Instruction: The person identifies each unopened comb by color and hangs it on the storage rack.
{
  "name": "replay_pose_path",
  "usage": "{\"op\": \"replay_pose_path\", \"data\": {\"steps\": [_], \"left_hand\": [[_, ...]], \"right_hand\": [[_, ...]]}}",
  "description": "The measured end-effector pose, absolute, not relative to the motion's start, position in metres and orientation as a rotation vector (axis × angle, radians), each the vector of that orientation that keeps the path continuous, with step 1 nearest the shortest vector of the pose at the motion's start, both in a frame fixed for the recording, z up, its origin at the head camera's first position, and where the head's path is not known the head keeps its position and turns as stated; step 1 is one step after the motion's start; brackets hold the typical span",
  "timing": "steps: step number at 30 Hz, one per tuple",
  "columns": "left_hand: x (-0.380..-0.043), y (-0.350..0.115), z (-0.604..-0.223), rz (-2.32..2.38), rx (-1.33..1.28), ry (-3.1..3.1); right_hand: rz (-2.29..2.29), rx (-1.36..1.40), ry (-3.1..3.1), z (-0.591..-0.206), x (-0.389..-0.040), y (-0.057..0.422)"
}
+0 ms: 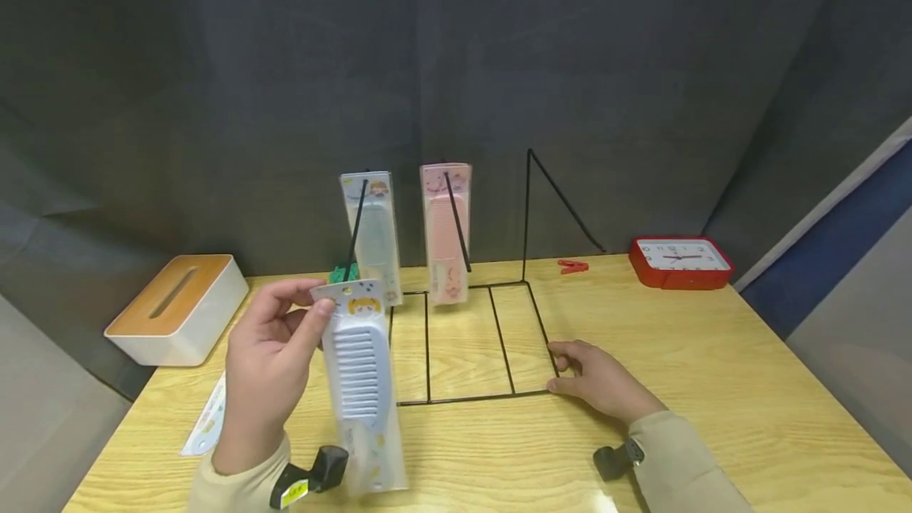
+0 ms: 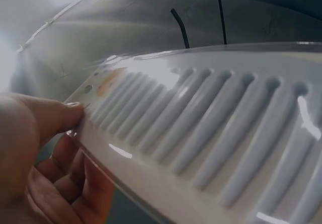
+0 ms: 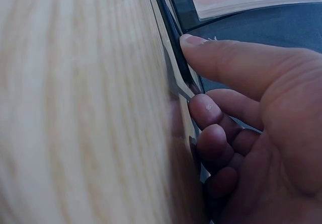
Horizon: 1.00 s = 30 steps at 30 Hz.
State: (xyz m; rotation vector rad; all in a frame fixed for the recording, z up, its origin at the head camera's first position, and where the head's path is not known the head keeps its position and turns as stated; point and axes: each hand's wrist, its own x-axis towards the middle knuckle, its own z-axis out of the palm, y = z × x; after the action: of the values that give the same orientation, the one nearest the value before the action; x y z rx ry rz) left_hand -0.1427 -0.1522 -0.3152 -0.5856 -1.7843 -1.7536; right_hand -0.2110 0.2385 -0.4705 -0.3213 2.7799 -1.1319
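My left hand (image 1: 274,359) pinches the top left corner of a packaged pale blue comb (image 1: 359,386) between thumb and fingers. The comb hangs down in front of a black wire rack (image 1: 463,400), near its left hook. In the left wrist view, wide comb teeth (image 2: 211,128) show through the clear wrapper, and the thumb presses by the header's edge. My right hand (image 1: 594,378) holds the rack's base wire at the front right, fingers curled by the rod (image 3: 173,38) in the right wrist view. Another blue packaged comb (image 1: 376,240) hangs on the left hook, a pink one (image 1: 447,228) on the middle hook.
The right hook (image 1: 566,200) of the rack bears nothing. A wood-topped tissue box (image 1: 171,307) stands at the left, with a package (image 1: 207,422) partly behind my left arm. A green item (image 1: 344,274), a red clip (image 1: 573,267) and a red clock (image 1: 680,263) lie at the back.
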Motion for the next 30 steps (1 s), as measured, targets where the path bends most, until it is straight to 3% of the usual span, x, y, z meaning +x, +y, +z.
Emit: {"op": "replay_pose_path", "data": {"steps": [19, 30], "left_hand": [[-0.149, -0.153, -0.317, -1.774, -0.411, -1.884], [-0.171, -0.154, -0.317, -1.7, -0.328, -1.965]], "right_hand": [[-1.169, -0.309, 2.757, -0.471, -0.211, 0.239], [-1.208, -0.285, 2.738, -0.471, -0.21, 0.238]]}}
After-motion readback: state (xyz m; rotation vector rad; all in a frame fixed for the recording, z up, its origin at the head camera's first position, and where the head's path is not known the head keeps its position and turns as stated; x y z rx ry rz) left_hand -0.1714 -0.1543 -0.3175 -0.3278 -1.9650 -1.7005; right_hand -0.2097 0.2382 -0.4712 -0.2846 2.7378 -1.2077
